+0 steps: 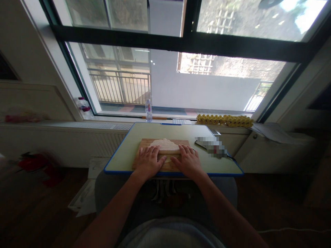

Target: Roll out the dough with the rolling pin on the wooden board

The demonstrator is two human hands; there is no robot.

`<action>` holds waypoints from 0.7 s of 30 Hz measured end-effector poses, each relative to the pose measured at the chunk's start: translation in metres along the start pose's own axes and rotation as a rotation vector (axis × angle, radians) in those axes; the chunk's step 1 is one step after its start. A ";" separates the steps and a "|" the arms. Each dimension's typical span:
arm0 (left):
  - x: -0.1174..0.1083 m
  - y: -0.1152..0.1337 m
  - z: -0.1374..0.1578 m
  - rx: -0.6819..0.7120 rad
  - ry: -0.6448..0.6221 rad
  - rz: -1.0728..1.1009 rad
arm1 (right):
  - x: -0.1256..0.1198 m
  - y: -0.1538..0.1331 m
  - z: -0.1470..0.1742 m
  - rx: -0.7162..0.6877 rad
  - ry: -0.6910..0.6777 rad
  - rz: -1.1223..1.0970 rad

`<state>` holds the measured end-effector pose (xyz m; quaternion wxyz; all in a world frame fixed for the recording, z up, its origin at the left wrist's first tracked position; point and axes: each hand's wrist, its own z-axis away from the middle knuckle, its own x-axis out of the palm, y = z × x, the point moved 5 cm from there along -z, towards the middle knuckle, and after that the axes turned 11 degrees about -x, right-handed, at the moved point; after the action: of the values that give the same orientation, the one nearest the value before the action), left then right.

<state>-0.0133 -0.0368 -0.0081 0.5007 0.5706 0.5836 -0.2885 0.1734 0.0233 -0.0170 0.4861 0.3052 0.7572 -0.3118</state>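
Left hand: the left hand [148, 160] lies palm down on the near left part of the wooden board [144, 165], fingers [152, 151] spread flat and released, their tips touching the near edge of the dough [164, 145].
Right hand: the right hand [188, 160] lies palm down on the near right part of the board, fingers flat and released, grasping nothing, tips against the dough's right side.
Dough: a pale flattened sheet, lying on the far half of the board, between and just beyond both hands.
Board: it rests on the middle of the desk [124, 158], a pale top with a blue rim.
Right of the board: a blurred object [212, 146] lies on the desk, near but apart from the right hand.
Beyond the board: a clear bottle [148, 110] stands on the window sill, just past the desk's far edge.
Far right of the board: a row of yellow pieces [224, 120] lies along the sill under the window [181, 82].
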 end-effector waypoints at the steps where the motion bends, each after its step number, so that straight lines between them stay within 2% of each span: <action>1: 0.000 0.000 0.000 0.000 -0.003 0.001 | 0.000 0.000 0.000 0.000 -0.002 -0.001; 21: -0.001 0.001 0.004 0.005 0.012 0.005 | -0.003 -0.002 0.002 -0.009 0.017 0.005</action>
<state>-0.0116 -0.0408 -0.0081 0.4964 0.5751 0.5844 -0.2851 0.1743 0.0203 -0.0147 0.4820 0.3076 0.7618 -0.3046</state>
